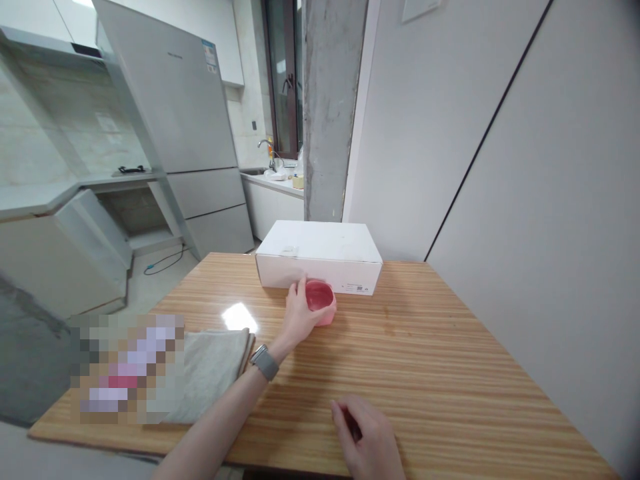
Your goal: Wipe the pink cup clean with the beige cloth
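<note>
My left hand (pixel 301 316), with a grey-banded watch (pixel 265 362) on its wrist, is closed round a small pink cup (pixel 327 319) with faceted sides. The cup's opening faces up and somewhat toward me, and its inside looks a deeper pink. Right behind the cup lies a long white box (pixel 320 248), its front printed with small marks; whether the cup touches it I cannot tell. Near the table's front edge rests my right hand (pixel 367 433), fingers loosely curled with nothing visible in them.
A folded grey-green cloth (pixel 210 367) lies on the wooden table (pixel 450 373) at the left. Beside it is a blurred-out purple and pink item (pixel 137 363). Behind the table stand a concrete pillar (pixel 327 113), a white wall and a grey fridge (pixel 170 100).
</note>
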The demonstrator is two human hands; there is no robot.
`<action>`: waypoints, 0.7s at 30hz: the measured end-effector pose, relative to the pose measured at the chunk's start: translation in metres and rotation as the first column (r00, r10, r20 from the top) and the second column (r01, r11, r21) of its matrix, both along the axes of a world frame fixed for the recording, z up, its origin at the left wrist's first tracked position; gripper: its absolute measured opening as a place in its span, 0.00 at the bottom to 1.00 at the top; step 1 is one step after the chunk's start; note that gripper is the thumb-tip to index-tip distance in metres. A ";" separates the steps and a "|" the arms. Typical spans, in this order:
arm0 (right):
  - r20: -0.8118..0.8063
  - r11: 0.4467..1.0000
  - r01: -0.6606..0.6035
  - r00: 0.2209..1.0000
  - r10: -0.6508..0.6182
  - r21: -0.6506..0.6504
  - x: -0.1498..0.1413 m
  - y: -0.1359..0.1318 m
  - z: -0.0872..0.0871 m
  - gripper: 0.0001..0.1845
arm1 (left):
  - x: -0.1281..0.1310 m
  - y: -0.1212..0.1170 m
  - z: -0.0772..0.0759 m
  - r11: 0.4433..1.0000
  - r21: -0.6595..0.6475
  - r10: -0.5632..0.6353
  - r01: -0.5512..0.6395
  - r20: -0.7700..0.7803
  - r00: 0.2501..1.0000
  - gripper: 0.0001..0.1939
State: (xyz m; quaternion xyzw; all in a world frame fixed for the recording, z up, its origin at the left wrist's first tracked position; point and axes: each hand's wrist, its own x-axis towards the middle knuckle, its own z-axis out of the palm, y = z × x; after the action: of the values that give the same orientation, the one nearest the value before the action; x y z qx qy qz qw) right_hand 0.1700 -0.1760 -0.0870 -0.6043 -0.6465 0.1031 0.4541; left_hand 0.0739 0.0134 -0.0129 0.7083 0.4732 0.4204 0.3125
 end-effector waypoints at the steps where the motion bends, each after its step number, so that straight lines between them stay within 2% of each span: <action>1: -0.004 1.000 -0.002 1.000 0.002 -0.002 0.000 0.000 0.001 0.17 | -0.003 -0.001 0.004 1.000 0.014 -0.004 0.004 -0.039 0.999 0.47; 3: -0.006 1.000 0.000 1.000 0.000 -0.001 0.001 0.000 0.002 0.17 | -0.014 -0.006 0.014 0.996 0.073 -0.044 0.054 -0.127 0.991 0.41; 5: -0.001 1.000 0.007 1.000 -0.007 0.003 0.001 0.001 0.002 0.18 | -0.033 -0.016 0.023 0.977 0.177 -0.075 0.121 -0.245 0.967 0.28; 6: 0.004 1.000 0.010 1.000 -0.010 0.002 0.001 0.001 0.003 0.18 | -0.045 -0.023 0.026 0.966 0.232 -0.037 0.115 -0.316 0.948 0.23; 7: 0.012 1.000 0.013 1.000 -0.013 0.001 0.001 0.001 0.003 0.18 | -0.058 -0.031 0.027 0.957 0.285 0.067 0.048 -0.380 0.922 0.20; 9: 0.028 1.000 0.014 1.000 -0.014 -0.003 0.001 0.001 0.003 0.18 | -0.085 -0.050 0.025 0.931 0.352 0.282 -0.099 -0.518 0.808 0.19; 10: 0.035 1.000 0.014 0.999 -0.014 -0.007 0.001 0.001 0.004 0.18 | -0.099 -0.061 0.022 0.919 0.366 0.350 -0.149 -0.577 0.738 0.20; 12: 0.039 1.000 0.015 0.999 -0.014 -0.025 0.001 0.002 0.005 0.19 | -0.124 -0.082 0.009 0.918 0.343 0.388 -0.200 -0.669 0.634 0.21; 15: 0.027 0.998 0.015 1.000 -0.013 -0.058 0.001 0.003 0.006 0.20 | -0.154 -0.109 -0.019 0.946 0.263 0.322 -0.188 -0.705 0.632 0.24; 18: -0.029 0.996 0.025 0.999 -0.028 -0.084 -0.001 0.005 0.007 0.22 | -0.171 -0.126 -0.043 0.966 0.195 0.259 -0.171 -0.749 0.609 0.24; 20: -0.157 0.988 0.004 0.987 -0.028 -0.154 -0.003 0.006 0.008 0.23 | -0.173 -0.133 -0.050 0.971 0.199 0.238 -0.130 -0.782 0.576 0.20; 21: -0.272 0.976 -0.040 0.962 -0.020 -0.212 -0.005 0.006 0.010 0.24 | -0.171 -0.135 -0.050 0.972 0.208 0.233 -0.110 -0.795 0.560 0.20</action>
State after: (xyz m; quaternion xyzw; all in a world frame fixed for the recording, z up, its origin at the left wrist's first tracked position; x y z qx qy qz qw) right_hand 0.1654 -0.1701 -0.0774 -0.6267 -0.5660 0.2571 0.4699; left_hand -0.0970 -0.1217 -0.0629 0.7916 0.6008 0.1075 -0.0305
